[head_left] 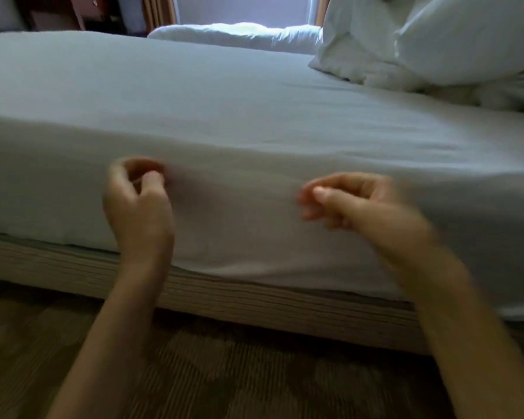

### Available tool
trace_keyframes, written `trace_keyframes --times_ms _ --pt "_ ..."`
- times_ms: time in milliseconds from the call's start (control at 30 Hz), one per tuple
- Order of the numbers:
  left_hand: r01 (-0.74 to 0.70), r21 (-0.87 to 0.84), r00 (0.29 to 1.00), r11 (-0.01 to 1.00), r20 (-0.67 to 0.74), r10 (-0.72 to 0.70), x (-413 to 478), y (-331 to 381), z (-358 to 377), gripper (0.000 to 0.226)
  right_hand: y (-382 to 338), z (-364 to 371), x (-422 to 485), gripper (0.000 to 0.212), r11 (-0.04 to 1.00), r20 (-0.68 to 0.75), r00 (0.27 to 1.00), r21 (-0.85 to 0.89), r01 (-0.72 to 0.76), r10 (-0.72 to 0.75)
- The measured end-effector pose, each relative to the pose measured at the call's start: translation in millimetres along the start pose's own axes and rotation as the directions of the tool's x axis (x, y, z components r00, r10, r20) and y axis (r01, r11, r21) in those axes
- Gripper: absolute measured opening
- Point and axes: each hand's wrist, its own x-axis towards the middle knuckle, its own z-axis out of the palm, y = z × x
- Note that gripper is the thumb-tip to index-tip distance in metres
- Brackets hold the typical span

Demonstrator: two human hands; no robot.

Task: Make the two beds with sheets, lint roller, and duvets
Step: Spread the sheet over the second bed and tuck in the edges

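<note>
Though blurred, L hand (136,204), 9 o'clock, & R hand (360,204), 3 o'clock, curl by fitted sheet (224,116). Grip: can't tell.

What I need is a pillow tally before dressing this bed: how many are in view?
2. The farther pillow lies on the bed, toward the window; the nearer pillow overlaps it at the picture's right edge. Others may be hidden beyond the frame.

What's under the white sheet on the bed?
The sheet hides whatever it covers; by its shape, that is a mattress. Below the sheet's bottom edge only the beige ribbed bed base shows, standing on the carpet.
</note>
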Motion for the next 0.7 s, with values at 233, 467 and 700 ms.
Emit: trace_keyframes --times_ms 233,467,700 --pt "-0.727 0.339 0.572 0.598 0.780 0.253 77 51 127 0.022 -40 -47 139 0.025 0.684 -0.282 0.908 -0.730 0.008 -0.311" --pt "-0.892 0.315 0.410 0.324 0.867 0.283 73 32 125 0.027 4 -50 133 0.018 0.591 -0.253 0.932 -0.805 -0.054 -0.260" --pt "-0.938 0.194 0.284 0.288 0.904 0.319 61 25 115 0.033 14 -48 117 0.023 0.536 -0.182 0.922 -0.843 0.033 -0.343"
